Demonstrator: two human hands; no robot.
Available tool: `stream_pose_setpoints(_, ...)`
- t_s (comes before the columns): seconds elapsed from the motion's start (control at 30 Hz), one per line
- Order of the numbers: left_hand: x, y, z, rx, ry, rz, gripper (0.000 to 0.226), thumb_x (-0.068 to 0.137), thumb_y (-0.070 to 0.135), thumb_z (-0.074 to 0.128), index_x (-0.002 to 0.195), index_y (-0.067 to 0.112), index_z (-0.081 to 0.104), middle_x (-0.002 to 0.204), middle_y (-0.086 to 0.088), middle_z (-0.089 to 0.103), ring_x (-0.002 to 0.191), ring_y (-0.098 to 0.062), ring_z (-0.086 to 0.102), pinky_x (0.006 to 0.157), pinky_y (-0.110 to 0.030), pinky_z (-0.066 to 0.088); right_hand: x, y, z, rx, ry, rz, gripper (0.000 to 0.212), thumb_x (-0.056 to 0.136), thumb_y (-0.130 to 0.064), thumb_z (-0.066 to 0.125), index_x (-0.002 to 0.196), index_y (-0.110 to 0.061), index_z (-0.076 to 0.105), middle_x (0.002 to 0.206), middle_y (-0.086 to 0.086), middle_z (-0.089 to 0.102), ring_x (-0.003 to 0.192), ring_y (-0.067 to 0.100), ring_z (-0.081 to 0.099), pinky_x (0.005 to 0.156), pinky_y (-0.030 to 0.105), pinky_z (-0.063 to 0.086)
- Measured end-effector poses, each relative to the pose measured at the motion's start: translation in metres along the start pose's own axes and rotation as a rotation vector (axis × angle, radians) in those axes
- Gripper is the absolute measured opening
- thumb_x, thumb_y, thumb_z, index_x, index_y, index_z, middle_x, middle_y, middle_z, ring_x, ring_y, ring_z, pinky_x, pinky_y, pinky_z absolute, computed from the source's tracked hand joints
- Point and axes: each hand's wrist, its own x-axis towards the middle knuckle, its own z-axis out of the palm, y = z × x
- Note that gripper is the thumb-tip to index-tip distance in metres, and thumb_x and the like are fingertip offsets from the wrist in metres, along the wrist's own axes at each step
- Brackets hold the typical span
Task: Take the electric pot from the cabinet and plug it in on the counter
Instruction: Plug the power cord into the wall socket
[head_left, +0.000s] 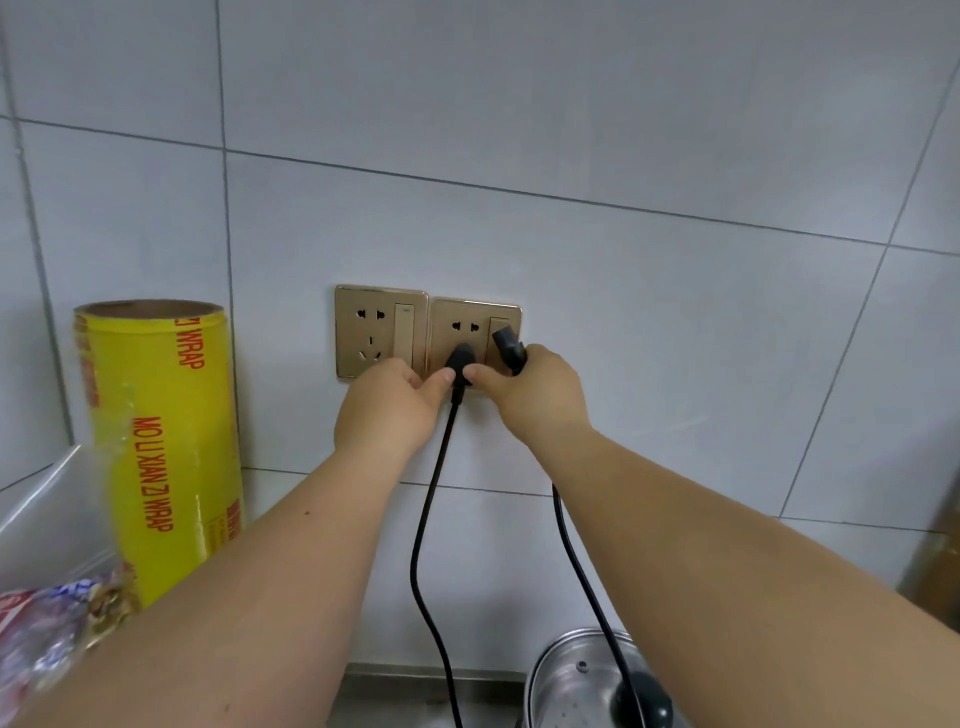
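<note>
The electric pot (582, 680) sits at the bottom edge of the view, at about five o'clock from the centre; only its glass lid with a steel rim and a dark knob (641, 699) can be seen, and the body below is cut off. Its black cord (431, 519) runs up from the lower edge to a black plug (461, 364) pressed against the lower holes of the right-hand wall socket (475, 332). How far the pins are seated cannot be told.

The left hand (387, 408) reaches in from seven o'clock and pinches the plug with thumb and fingertips on its left side. The right hand (535, 397) comes in from four o'clock, its thumb touching the plug's right side, while its curled fingers grasp the cord's other end, a black connector (508, 347) that sticks up over the socket's switch. A second run of cord (587, 571) drops from this hand across the pot lid.

Just beside the right socket, at its nine o'clock, is a matching gold socket (379, 330), nothing plugged in. Both are set in a pale grey tiled wall (623, 156). Further towards nine o'clock stands an upright yellow roll of cling wrap (161, 441) with red lettering. At eight o'clock lies a crumpled clear plastic bag (47, 597) with printed packaging inside. A blurred brown object (935, 561) shows at the right edge.
</note>
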Motion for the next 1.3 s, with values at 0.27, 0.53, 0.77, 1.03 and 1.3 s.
stream_pose_setpoints(0.27,0.006,0.004,-0.006,0.057,-0.025,0.033,0.037,0.086,0.048,0.055,0.069,0.016,0.049,0.071,-0.001,0.053,0.079,-0.027,0.055,0.064,-0.029,0.040,0.005,-0.005,-0.003,-0.099,0.065,-0.001,0.044,0.075,-0.050,0.070,0.091,-0.017,0.045,0.081,-0.002,0.051,0.079,0.021,0.052,0.066,0.031,0.042)
stream_pose_setpoints(0.53,0.018,0.005,-0.004,0.221,-0.072,0.047,0.052,0.086,0.052,0.052,0.093,0.002,0.065,0.070,-0.014,0.058,0.078,-0.036,0.060,0.057,-0.029,0.036,0.007,-0.005,0.001,-0.178,0.085,0.006,0.046,0.076,-0.054,0.067,0.088,-0.017,0.044,0.075,-0.004,0.048,0.078,0.023,0.052,0.063,0.031,0.039)
stream_pose_setpoints(0.77,0.013,0.001,0.009,0.255,-0.064,0.106,0.043,0.094,0.048,0.040,0.067,0.014,0.040,0.069,-0.003,0.046,0.074,-0.029,0.048,0.059,-0.032,0.034,0.005,0.007,0.011,-0.243,0.115,-0.060,0.045,0.080,-0.059,0.058,0.088,-0.017,0.044,0.083,0.000,0.054,0.079,0.024,0.052,0.063,0.031,0.038)
stream_pose_setpoints(1.03,0.006,0.014,-0.003,0.278,-0.208,-0.090,0.058,0.094,0.052,0.035,0.118,0.004,0.058,0.119,-0.018,0.061,0.105,-0.036,0.058,0.075,-0.036,0.040,-0.008,-0.008,0.006,-0.305,0.073,0.075,0.046,0.082,-0.061,0.055,0.089,-0.018,0.044,0.084,0.000,0.052,0.079,0.023,0.050,0.065,0.031,0.037)
stream_pose_setpoints(1.3,-0.082,-0.011,-0.013,-0.253,-0.320,-0.115,0.027,0.093,0.031,0.046,0.083,0.012,0.062,0.097,-0.008,0.070,0.077,-0.020,0.056,0.073,-0.032,0.047,-0.086,0.000,-0.007,0.381,-0.044,0.085,0.020,0.084,-0.025,0.063,0.086,-0.019,0.044,0.073,-0.005,0.045,0.061,0.009,0.043,0.053,0.023,0.033)
